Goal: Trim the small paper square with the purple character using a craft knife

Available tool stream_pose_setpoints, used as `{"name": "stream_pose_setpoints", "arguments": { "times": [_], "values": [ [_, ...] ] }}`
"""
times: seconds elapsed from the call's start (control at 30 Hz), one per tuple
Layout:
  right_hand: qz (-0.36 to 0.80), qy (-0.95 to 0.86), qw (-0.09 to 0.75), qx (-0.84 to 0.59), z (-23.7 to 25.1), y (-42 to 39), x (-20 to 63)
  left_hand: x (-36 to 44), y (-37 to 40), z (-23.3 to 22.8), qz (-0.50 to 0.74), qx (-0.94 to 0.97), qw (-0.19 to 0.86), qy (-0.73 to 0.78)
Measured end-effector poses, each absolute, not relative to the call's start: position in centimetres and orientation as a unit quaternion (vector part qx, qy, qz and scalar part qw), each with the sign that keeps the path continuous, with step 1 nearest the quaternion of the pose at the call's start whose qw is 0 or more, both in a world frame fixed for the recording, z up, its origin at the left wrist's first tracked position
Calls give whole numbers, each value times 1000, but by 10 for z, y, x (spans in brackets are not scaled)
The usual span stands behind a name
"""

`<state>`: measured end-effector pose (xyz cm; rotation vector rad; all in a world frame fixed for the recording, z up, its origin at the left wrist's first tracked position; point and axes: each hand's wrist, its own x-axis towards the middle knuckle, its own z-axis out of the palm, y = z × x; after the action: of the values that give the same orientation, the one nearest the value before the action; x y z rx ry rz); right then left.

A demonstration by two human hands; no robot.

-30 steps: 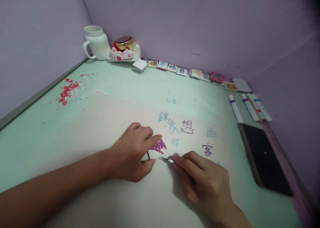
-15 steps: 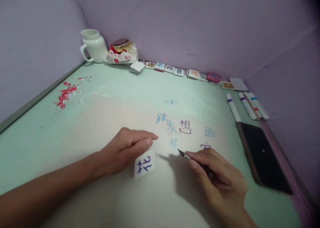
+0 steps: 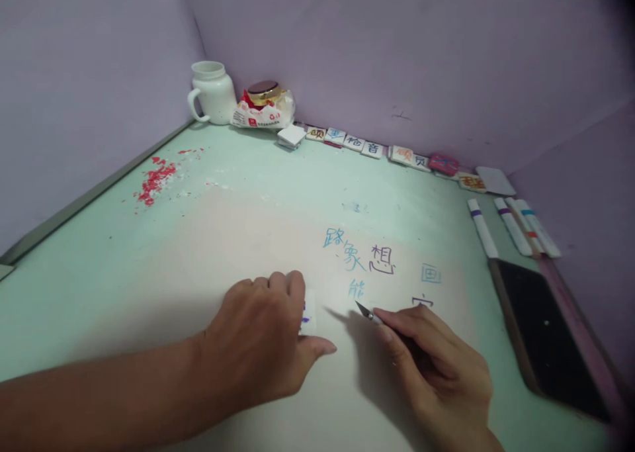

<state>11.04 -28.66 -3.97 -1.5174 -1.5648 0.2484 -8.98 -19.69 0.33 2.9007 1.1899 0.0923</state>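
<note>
The left hand lies flat, fingers grasping one small white card. The right hand pinches one little knife, tip up. Three markers lie nearby.

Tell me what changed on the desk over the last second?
The left hand turned the small white block over, from its red carved face to a purple written one, and now covers most of it. The right hand drew the craft knife back to the right, away from the block. The markers and phone lie unmoved.
</note>
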Motion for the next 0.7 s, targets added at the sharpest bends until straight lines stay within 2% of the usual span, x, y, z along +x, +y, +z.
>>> {"name": "stream_pose_setpoints", "arguments": {
  "times": [0.23, 0.4, 0.57, 0.7],
  "values": [
    [68, -635, 447, -627, -41, -289, 110, -88, -189, -5, 139, 956, 155, 207],
    [24, -631, 430, -645, -39, -288, 114, -97, -181, -17, 121, 933, 189, 281],
    [34, -627, 427, -651, -43, -291, 104, -98, -178, -22, 113, 929, 206, 286],
    [14, -665, 373, -647, -50, -296, 105, -95, -182, -23, 134, 924, 207, 292]
  ]
}}
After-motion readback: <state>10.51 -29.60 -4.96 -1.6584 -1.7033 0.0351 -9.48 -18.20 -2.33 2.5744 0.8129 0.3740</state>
